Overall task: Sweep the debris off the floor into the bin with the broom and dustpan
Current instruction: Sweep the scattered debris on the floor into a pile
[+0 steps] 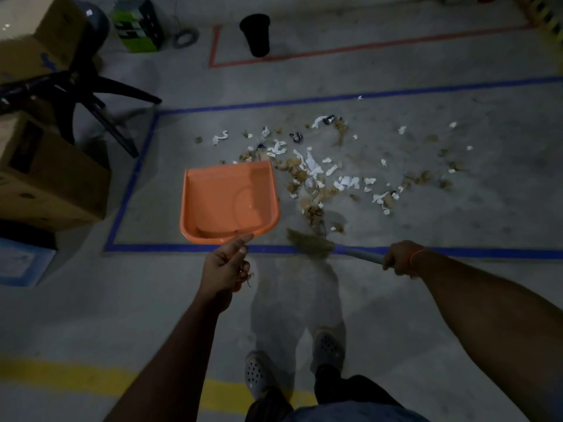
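Fingers of the left hand (pixel 225 264) curl around the handle of the dustpan (pixel 228 202), with the thumb laid straight toward the pan. Those of the right hand (pixel 400 258) are wrapped around the broom (pixel 313 243) handle.

The debris (pixel 316 175) lies scattered from 12 to 2 o'clock of the pan, inside the blue tape (pixel 274 248). The bin (pixel 256 35) stands well apart, at 12 o'clock.

I think the pan mouth points away from the person while most scraps lie to its right, so a stroke may push them past the side wall. If the pan is still lifted, which I cannot tell, paper can slide under the lip. Light scraps may also fall out on the way to the bin.

Count: one dustpan, one broom, one bin, two hands, two shoes (pixel 327 345), two boxes (pixel 51 175) at 9 o'clock, one chair base (pixel 88 99). The scraps are too many to count.
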Tool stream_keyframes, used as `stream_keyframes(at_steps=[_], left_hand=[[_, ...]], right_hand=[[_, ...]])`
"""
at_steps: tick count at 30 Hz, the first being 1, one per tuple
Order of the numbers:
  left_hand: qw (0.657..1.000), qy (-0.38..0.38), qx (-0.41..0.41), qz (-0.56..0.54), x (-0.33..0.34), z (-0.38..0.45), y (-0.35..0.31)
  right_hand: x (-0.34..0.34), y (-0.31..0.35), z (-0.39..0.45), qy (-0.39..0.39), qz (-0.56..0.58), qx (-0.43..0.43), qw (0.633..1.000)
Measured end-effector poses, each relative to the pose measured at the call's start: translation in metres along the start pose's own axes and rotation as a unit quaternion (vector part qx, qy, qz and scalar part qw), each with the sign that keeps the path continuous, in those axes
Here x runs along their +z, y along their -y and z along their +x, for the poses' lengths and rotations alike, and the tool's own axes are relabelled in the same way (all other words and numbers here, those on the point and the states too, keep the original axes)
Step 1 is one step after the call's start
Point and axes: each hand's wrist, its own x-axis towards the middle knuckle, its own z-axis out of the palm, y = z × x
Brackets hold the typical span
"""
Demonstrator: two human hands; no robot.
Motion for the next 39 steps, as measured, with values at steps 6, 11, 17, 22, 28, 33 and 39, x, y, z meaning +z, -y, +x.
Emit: stream_keyframes(at_steps=[6, 11, 17, 22, 28, 33, 39], left_hand=[[1.0, 0.002, 0.003, -0.005, -0.008, 0.0, -0.003], [1.0, 0.006, 0.013, -0.002, -0.018, 0.002, -0.001], [1.0, 0.024, -0.002, 0.006, -0.039, 0.008, -0.003], [0.998, 0.068, 0.004, 0.006, -0.069, 0.025, -0.006], [0.99, 0.139, 0.016, 0.035, -0.141, 0.055, -0.015], [0.985, 0.152, 0.034, 0.072, -0.215, 0.068, -0.027], [0.984, 0.16, 0.021, 0.08, -0.312, 0.081, -0.031]], right_hand=[[-0.02, 0.015, 0.011, -0.13, 0.053, 0.045, 0.989], [-0.024, 0.026, 0.015, -0.197, 0.209, 0.061, 0.956], [0.022, 0.074, 0.018, -0.223, 0.458, 0.065, 0.858], [0.097, 0.163, 0.023, -0.215, 0.642, 0.126, 0.725], [0.151, 0.294, 0.018, -0.214, 0.789, 0.223, 0.531], [0.149, 0.394, 0.032, -0.21, 0.879, 0.238, 0.356], [0.088, 0.465, 0.049, -0.196, 0.882, 0.172, 0.392]])
